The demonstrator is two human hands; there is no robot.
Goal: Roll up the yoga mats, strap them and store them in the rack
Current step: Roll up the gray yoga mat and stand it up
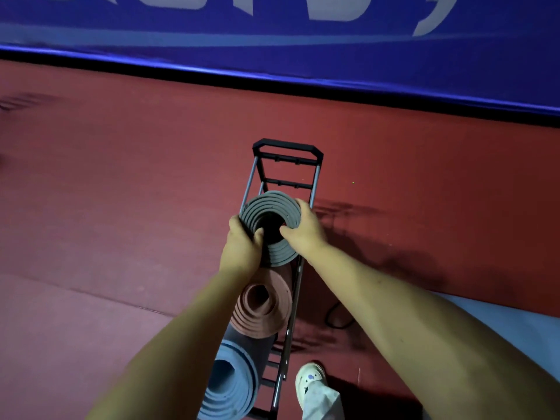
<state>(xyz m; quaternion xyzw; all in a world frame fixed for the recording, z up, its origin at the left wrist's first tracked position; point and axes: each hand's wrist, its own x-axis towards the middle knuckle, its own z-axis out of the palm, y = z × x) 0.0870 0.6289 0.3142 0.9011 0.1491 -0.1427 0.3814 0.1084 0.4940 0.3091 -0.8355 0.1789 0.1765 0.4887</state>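
Head view: the grey rolled mat (270,227) sits end-on between both sets of fingers, in the black rack (287,153) above the pink mat (261,301) and blue mat (225,380). Push it in squarely. Left hand (242,248) and right hand (304,230) grip its rim, arms extended.
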